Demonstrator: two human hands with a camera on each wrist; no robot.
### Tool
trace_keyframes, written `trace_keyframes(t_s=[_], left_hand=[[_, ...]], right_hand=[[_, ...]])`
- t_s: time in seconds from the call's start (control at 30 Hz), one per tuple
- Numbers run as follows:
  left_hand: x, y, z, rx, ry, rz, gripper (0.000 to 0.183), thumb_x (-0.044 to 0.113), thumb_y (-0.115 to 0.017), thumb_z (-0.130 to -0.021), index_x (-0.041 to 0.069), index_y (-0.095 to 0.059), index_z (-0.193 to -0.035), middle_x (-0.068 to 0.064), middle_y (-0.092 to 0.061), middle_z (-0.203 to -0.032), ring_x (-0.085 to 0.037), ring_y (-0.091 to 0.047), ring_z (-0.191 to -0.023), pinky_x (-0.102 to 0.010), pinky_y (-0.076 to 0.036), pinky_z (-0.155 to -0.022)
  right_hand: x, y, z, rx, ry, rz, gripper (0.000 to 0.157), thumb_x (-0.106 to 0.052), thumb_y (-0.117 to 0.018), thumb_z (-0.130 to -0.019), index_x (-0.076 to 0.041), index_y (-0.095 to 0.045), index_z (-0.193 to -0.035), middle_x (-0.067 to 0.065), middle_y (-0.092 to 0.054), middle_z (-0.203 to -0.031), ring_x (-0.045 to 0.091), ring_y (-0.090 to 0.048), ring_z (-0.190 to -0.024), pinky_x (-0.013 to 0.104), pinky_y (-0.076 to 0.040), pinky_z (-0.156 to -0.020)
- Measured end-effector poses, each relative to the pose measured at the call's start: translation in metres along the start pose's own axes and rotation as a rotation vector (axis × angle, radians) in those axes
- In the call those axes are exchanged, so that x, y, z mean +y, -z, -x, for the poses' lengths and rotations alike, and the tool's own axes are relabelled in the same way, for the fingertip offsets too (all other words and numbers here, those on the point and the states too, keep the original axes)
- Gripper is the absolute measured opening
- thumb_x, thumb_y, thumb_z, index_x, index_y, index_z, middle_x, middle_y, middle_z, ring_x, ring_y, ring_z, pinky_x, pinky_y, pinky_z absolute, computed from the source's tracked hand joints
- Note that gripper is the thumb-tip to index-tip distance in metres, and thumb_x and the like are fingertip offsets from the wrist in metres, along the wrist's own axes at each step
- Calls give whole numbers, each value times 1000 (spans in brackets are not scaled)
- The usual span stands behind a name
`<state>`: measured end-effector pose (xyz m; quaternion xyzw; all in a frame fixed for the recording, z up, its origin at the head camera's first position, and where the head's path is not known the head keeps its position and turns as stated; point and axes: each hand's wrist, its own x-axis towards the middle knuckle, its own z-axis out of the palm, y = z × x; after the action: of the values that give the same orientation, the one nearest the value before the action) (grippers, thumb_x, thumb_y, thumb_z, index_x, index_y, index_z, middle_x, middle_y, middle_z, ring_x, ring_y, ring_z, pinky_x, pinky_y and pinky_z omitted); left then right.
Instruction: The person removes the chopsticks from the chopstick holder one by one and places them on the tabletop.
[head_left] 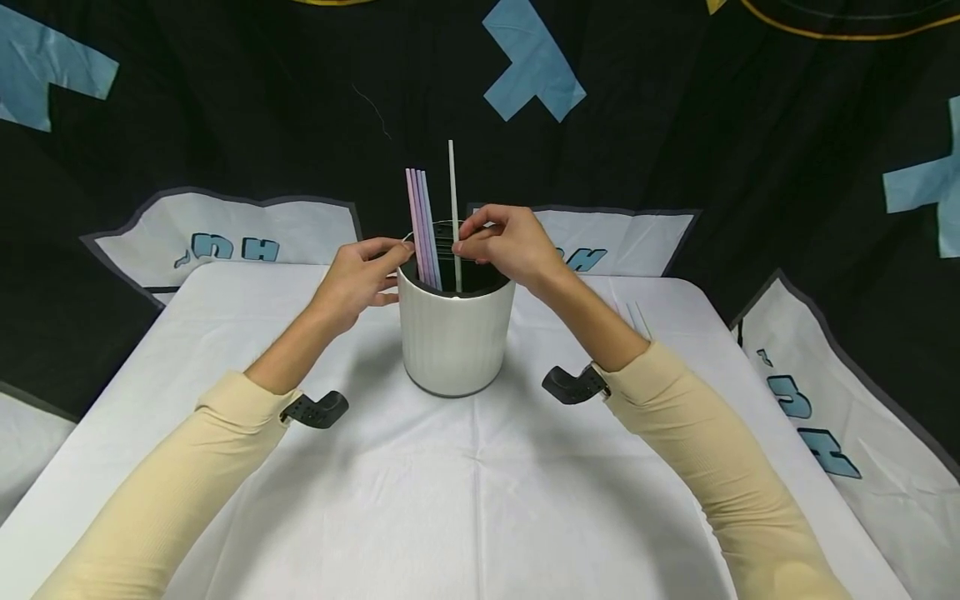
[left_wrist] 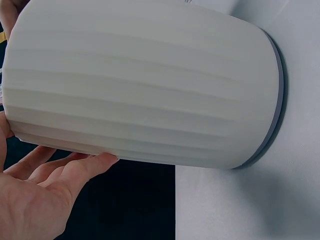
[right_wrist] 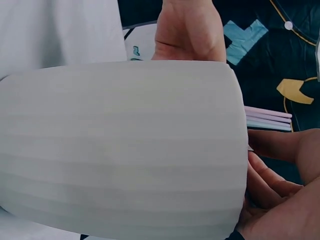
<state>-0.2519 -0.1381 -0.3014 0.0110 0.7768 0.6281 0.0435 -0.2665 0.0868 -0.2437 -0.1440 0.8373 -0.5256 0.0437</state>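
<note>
A white ribbed pot (head_left: 455,346) with a dark inside stands upright on the table. Several pink, purple and blue straws (head_left: 422,225) lean together at the left of its opening. To their right a single pale straw (head_left: 453,192) rises upright, its lower end inside the pot. My right hand (head_left: 510,242) reaches over the rim and pinches this straw between thumb and fingertips. My left hand (head_left: 356,279) holds the pot's left rim close by the bunched straws. In the left wrist view, the fingers of the left hand (left_wrist: 40,195) lie along the pot's side.
A white cloth covers the table (head_left: 450,492). More thin straws (head_left: 636,317) lie at the right back, partly hidden behind the right forearm. Dark curtains (head_left: 285,125) with blue shapes hang behind the table. Each wrist wears a black camera mount (head_left: 318,410).
</note>
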Motion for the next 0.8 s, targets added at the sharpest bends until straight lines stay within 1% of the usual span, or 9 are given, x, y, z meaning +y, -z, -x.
trace_keyframes(t_s=[0.1,0.2,0.3,0.37,0.43,0.57,0.73,0.8], left_hand=[[0,0,0,2,1,2,54,40,-59,-103,7,-53,-145,-15,-55,-148,-35,-57,-132,-46,-55,-101],[0,0,1,3,3,8,54,40,-59,-103,7,-53,-144,-15,-56,-147,-35,-58,-131,-46,-55,-100],[0,0,1,-2,1,7,55,41,-59,-102,8,-53,-145,-15,-55,-147,-34,-58,-132,-46,-55,-101],[-1,-1,1,-3,-1,9,55,41,-60,-102,8,-53,-145,-15,-55,-148,-34,-58,-132,-46,-55,-101],[-1,-1,1,-3,-4,11,55,41,-60,-102,8,-53,-145,-15,-54,-148,-35,-58,-132,-46,-55,-101],[-1,-1,1,3,-4,6,55,41,-60,-102,8,-53,-145,-14,-54,-148,-35,-57,-132,-46,-55,-101],[-1,-1,2,4,-3,0,55,41,-60,-102,8,-53,-145,-14,-55,-147,-35,-58,-132,-46,-56,-100],[0,-1,2,6,-2,2,55,41,-60,-102,8,-53,-145,-14,-55,-147,-34,-58,-132,-45,-56,-100]], right_hand=[[1,-2,-1,13,16,-1,13,-11,-74,-93,-6,-70,-104,12,-73,-104,25,-69,-95,39,-58,-92],[1,-2,0,32,26,-8,12,-10,-74,-93,-5,-70,-103,12,-71,-106,25,-67,-94,42,-58,-92],[-1,1,2,54,31,-24,12,-11,-74,-93,-6,-70,-103,11,-71,-108,25,-67,-90,40,-59,-90],[-3,6,4,76,40,-49,13,-12,-74,-93,-6,-70,-103,11,-72,-108,25,-69,-89,36,-60,-88],[-7,13,6,101,56,-92,13,-13,-74,-93,-6,-69,-104,12,-73,-106,25,-71,-87,34,-61,-88],[-16,32,11,169,81,-218,15,-12,-74,-94,-5,-68,-106,12,-73,-103,23,-74,-87,33,-62,-87],[-28,62,21,265,99,-363,16,-11,-74,-93,-6,-68,-107,10,-75,-101,22,-75,-86,31,-62,-87],[-31,75,27,302,120,-411,16,-11,-74,-93,-6,-69,-107,9,-75,-99,22,-75,-84,29,-62,-85]])
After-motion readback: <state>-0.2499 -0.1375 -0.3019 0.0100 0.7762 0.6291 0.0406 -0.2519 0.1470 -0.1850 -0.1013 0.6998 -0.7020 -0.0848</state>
